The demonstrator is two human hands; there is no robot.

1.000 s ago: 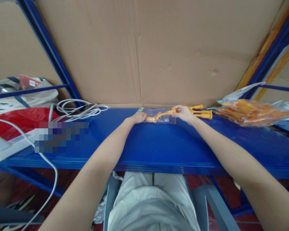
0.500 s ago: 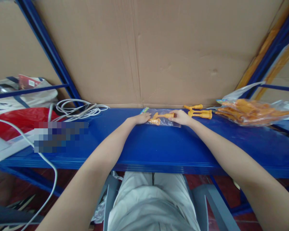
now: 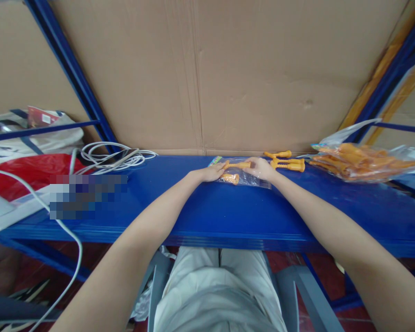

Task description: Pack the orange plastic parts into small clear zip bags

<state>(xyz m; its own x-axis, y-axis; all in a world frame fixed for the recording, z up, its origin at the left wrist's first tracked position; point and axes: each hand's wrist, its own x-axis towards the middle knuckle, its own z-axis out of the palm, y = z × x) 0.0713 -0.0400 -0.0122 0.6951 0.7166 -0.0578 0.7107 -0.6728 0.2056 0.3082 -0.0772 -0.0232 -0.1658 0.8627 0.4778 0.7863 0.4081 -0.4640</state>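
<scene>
A clear plastic bag (image 3: 240, 179) with a colourful label at its left end lies flat on the blue table. Inside it, near the front edge, shows a short orange plastic piece (image 3: 230, 178). A longer orange stick-like piece (image 3: 238, 164) lies at the bag, its right end between the fingers of my right hand (image 3: 260, 168). My left hand (image 3: 213, 172) is on the bag's labelled end, its fingertips against the long piece's left end and its fingers partly hidden. More loose orange pieces (image 3: 290, 164) lie just beyond my right hand.
A large clear bag of orange pieces (image 3: 359, 161) sits at the right. Coiled white cables (image 3: 121, 159), a red bag (image 3: 27, 173) and a canvas bag (image 3: 51, 138) lie at the left. Blue posts (image 3: 69, 74) and a cardboard wall (image 3: 245, 78) bound the table's back.
My left hand and the plastic bag have shifted right, the short piece inside moving along. My right hand has stayed nearly in place with the long piece.
</scene>
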